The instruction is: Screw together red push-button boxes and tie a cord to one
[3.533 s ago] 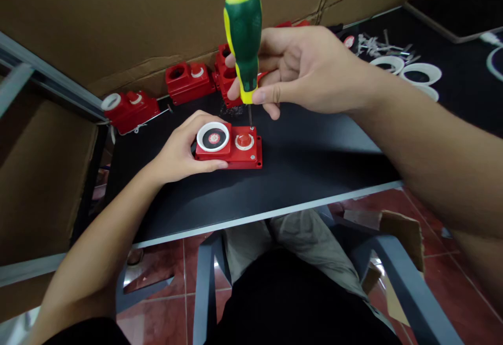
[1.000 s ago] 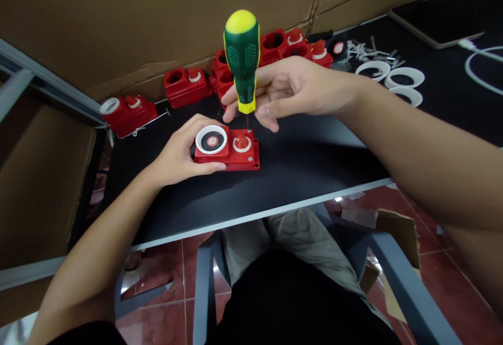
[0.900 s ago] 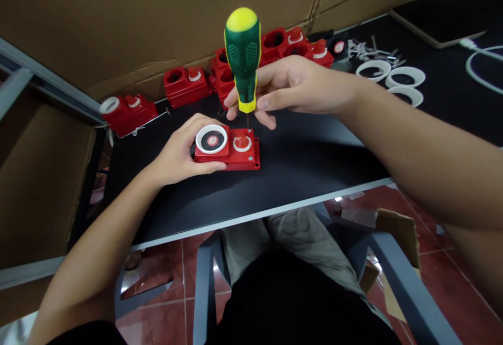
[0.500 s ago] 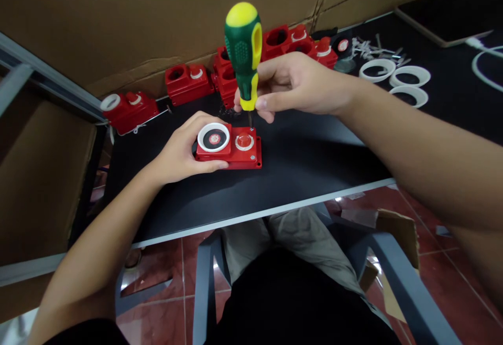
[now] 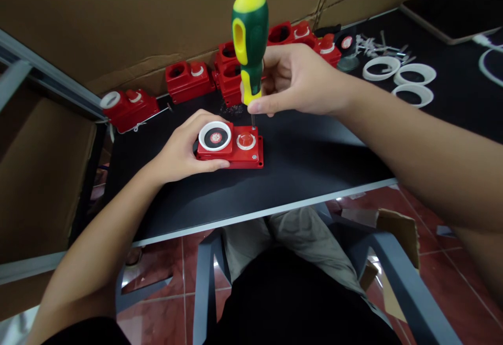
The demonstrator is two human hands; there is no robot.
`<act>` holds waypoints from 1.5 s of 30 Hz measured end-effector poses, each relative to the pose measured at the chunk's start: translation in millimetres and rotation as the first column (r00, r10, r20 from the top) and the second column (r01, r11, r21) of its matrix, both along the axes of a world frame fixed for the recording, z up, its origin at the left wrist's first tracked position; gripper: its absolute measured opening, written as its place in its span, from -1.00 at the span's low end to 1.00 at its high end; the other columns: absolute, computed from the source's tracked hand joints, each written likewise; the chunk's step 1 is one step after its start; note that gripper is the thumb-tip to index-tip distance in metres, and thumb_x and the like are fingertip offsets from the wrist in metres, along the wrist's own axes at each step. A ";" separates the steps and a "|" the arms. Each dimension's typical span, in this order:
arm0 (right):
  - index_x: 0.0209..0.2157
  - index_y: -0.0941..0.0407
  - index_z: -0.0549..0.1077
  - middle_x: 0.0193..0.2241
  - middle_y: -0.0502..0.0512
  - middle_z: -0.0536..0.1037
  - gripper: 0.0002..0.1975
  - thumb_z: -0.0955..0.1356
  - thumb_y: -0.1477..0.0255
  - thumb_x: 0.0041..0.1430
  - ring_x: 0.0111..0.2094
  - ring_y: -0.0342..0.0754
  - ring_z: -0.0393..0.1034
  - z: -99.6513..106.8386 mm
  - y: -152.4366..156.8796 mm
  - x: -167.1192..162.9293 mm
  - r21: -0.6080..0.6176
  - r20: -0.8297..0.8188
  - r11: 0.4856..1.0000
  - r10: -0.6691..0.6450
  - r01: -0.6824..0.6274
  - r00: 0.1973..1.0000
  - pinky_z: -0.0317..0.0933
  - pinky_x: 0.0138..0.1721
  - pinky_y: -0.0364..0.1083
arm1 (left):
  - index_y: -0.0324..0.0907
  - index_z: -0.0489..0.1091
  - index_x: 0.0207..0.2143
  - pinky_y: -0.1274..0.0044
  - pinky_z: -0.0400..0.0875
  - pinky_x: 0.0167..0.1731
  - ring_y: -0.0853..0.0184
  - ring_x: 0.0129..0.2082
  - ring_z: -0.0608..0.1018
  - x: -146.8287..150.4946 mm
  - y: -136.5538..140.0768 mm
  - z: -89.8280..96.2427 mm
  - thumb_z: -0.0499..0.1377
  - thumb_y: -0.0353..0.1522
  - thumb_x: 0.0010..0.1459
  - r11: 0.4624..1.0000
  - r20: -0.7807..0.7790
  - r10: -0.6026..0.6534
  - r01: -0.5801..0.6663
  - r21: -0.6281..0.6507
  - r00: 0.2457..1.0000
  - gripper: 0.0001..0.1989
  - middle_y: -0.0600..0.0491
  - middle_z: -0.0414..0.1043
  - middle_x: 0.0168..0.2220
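My left hand (image 5: pixel 188 148) is closed round the left end of a red alarm box (image 5: pixel 245 161) that lies flat on the black table. The box has a white ring (image 5: pixel 201 143) around a dark speaker disc and a clear red lamp dome (image 5: pixel 245 140) beside it. In my right hand (image 5: pixel 288 80) is a green and yellow screwdriver (image 5: pixel 251 41), pinched low on its handle. It stands nearly upright, its tip at the screw (image 5: pixel 253 128) in the box's far right corner. Another screw (image 5: pixel 254 157) shows at the near right corner.
Several red housings (image 5: pixel 190 83) line the cardboard wall (image 5: pixel 157 14) at the back. To the right lie three white rings (image 5: pixel 413 95) and a heap of small loose parts (image 5: pixel 373 46). A tablet-like dark panel (image 5: pixel 456 14) and a white cable (image 5: pixel 485 62) are at the far right.
The screwdriver handle has turned about its axis, so its yellow patch now faces left. Its top leans slightly further right. My left hand still holds the box.
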State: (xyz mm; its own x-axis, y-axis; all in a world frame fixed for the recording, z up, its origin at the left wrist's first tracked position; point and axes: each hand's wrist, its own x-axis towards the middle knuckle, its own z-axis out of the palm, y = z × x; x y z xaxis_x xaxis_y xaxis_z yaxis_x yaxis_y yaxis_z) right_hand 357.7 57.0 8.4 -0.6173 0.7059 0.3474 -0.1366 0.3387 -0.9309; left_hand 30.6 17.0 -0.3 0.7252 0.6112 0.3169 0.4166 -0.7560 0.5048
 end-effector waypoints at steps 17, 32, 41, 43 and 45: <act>0.19 0.26 0.60 0.10 0.12 0.81 -0.64 0.57 0.32 0.58 -0.50 -0.40 0.41 26.0 -15.1 10.3 -0.031 -0.165 0.987 0.151 -0.158 0.975 0.26 -0.42 -0.23 | -0.17 0.62 0.31 0.21 0.67 0.31 -0.02 0.15 0.74 -0.1 -0.6 3.0 0.59 0.28 0.32 1.000 -0.005 0.000 0.000 -0.011 1.000 -0.14 -0.20 0.70 0.22; -0.22 0.08 0.59 -0.28 -0.10 0.64 -0.31 0.89 0.07 -0.15 -0.30 -0.23 0.48 17.7 -9.2 -11.7 0.037 -0.273 0.998 -0.048 0.060 0.961 0.41 -0.32 -0.20 | -0.17 0.60 0.34 0.21 0.66 0.33 -0.01 0.18 0.74 -0.1 -2.8 3.5 0.55 0.28 0.36 1.000 -0.025 -0.010 0.009 -0.004 1.000 -0.15 -0.20 0.69 0.25; -0.16 0.16 0.68 -0.22 -0.11 0.62 -0.47 0.85 0.24 0.02 -0.36 -0.34 0.38 28.7 -19.1 -3.0 0.033 -0.209 0.998 -0.044 0.052 0.977 0.31 -0.43 -0.28 | -0.15 0.60 0.36 0.20 0.66 0.33 -0.01 0.16 0.74 -1.8 -2.9 2.9 0.55 0.30 0.36 1.000 -0.039 -0.006 0.006 0.003 0.999 -0.13 -0.19 0.68 0.26; -0.09 0.14 0.74 -0.17 -0.11 0.72 -0.64 0.78 0.37 0.17 -0.41 -0.36 0.38 33.8 -21.3 2.4 0.017 -0.171 1.000 -0.009 0.013 0.985 0.32 -0.48 -0.29 | -0.16 0.60 0.37 0.21 0.66 0.33 0.00 0.16 0.74 -1.7 -3.3 2.7 0.54 0.29 0.37 1.000 -0.035 -0.007 0.007 0.007 0.999 -0.13 -0.19 0.68 0.26; -0.02 0.11 0.76 -0.15 -0.15 0.78 -0.71 0.70 0.49 0.24 -0.43 -0.39 0.40 38.1 -22.8 6.5 0.005 -0.163 1.000 0.020 -0.019 0.986 0.36 -0.46 -0.34 | -0.16 0.60 0.36 0.21 0.66 0.32 0.01 0.16 0.73 -1.4 -3.5 2.8 0.54 0.29 0.37 1.000 -0.034 -0.004 0.004 0.007 0.999 -0.13 -0.19 0.68 0.25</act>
